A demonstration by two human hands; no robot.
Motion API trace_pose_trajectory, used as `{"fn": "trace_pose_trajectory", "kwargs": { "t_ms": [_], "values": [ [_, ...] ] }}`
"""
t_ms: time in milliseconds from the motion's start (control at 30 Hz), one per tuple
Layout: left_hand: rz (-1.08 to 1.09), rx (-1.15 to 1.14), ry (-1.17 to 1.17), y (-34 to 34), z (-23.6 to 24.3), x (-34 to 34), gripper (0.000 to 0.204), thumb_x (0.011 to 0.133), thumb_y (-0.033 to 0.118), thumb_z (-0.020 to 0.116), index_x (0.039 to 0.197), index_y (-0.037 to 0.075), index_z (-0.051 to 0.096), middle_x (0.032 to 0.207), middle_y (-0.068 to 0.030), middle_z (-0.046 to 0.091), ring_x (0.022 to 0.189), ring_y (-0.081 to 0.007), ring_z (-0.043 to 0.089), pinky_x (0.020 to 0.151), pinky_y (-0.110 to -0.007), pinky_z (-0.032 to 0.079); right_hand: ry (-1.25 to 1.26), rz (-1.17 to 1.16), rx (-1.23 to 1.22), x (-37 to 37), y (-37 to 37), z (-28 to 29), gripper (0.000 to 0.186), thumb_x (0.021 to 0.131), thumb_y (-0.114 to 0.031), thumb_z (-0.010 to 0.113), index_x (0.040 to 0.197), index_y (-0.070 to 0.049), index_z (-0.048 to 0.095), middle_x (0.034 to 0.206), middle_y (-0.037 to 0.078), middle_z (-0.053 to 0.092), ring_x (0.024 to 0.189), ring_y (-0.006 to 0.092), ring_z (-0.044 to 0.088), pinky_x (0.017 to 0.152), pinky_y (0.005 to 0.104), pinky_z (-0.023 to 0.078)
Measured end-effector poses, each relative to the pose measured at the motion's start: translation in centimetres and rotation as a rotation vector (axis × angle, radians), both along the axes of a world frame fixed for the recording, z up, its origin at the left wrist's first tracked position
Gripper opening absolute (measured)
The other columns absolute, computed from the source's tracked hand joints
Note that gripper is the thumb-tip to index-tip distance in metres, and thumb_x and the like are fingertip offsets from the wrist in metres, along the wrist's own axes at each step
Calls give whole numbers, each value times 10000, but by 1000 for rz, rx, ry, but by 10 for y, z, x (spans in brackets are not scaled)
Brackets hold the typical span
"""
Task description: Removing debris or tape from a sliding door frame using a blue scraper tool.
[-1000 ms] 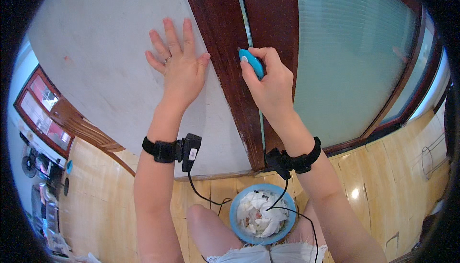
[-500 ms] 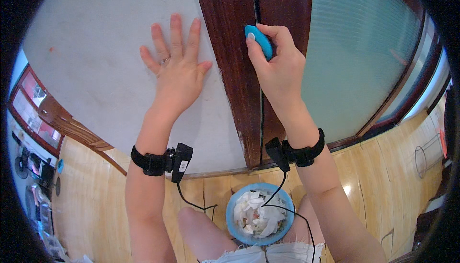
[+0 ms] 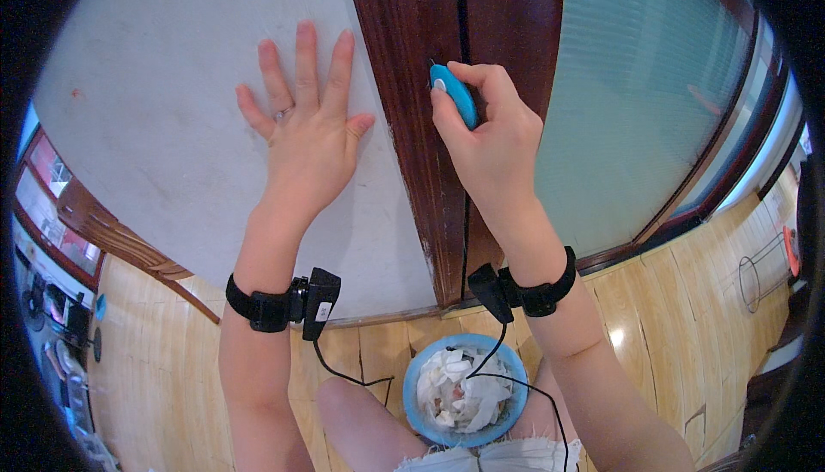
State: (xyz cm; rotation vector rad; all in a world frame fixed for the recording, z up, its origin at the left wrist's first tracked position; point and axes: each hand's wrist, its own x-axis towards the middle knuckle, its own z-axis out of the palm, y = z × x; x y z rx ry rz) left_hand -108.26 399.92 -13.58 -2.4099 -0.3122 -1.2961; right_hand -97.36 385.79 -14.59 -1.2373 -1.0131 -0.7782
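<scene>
My left hand (image 3: 308, 144) lies flat against the white wall (image 3: 180, 94), its fingers spread and a ring on one of them. Nothing is in it. My right hand (image 3: 500, 132) grips a small blue utility knife (image 3: 458, 101) with a white slider, and the thumb rests by that slider. A thin dark tip sticks out at the knife's upper end. It is over the dark brown wooden door frame (image 3: 402, 85), close to the narrow dark gap beside the door's edge (image 3: 516, 16). Whether the tip touches the wood I cannot tell.
A blue tub (image 3: 418, 416) full of white scraps stands between my legs. Ribbed glass (image 3: 640, 102) fills the door at right. A wooden chair (image 3: 120, 231) is at left on the plank floor (image 3: 155, 360). Cables hang from black wrist straps (image 3: 541, 291).
My right hand has moved down and slightly left along the door frame with the utility knife. The left hand stays spread on the wall; the view has shifted a little.
</scene>
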Motion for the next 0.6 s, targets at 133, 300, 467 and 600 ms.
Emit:
{"fn": "trace_pose_trajectory", "kwargs": {
  "t_ms": [133, 300, 467, 600],
  "values": [
    [29, 31, -6, 0, 0, 0, 725, 856, 307, 562, 1461, 183, 183, 1533, -119, -11, 1381, -397, -109, 994, -654, -73, -2, -1, 11, 1, 2, -9, 172, 772, -62, 665, 912, -6, 583, 792, 156, 633, 678, 263, 644, 589, 317, 509],
    [40, 76, -14, 3, 6, 3, 707, 873, 331, 519, 1463, 165, 169, 1533, -122, -1, 1386, -394, -84, 1006, -653, -45, 12, 24, 0, 5, 3, -16, 169, 773, -47, 663, 916, -1, 587, 798, 146, 627, 670, 244, 636, 582, 303, 504],
    [56, 58, -7, 3, 5, 5, 694, 878, 341, 509, 1461, 160, 178, 1533, -123, -2, 1386, -391, -92, 1008, -646, -57, 29, 15, -3, 6, 5, -24, 164, 772, -36, 662, 913, 0, 587, 811, 140, 626, 678, 240, 636, 589, 302, 507],
    [61, 67, -8, 5, 4, 5, 690, 881, 352, 501, 1461, 161, 180, 1533, -123, -8, 1387, -388, -95, 1008, -647, -56, 33, 20, -13, 4, 5, -32, 161, 766, -24, 662, 906, 1, 587, 820, 140, 626, 687, 254, 637, 601, 307, 513]
  ]
}}
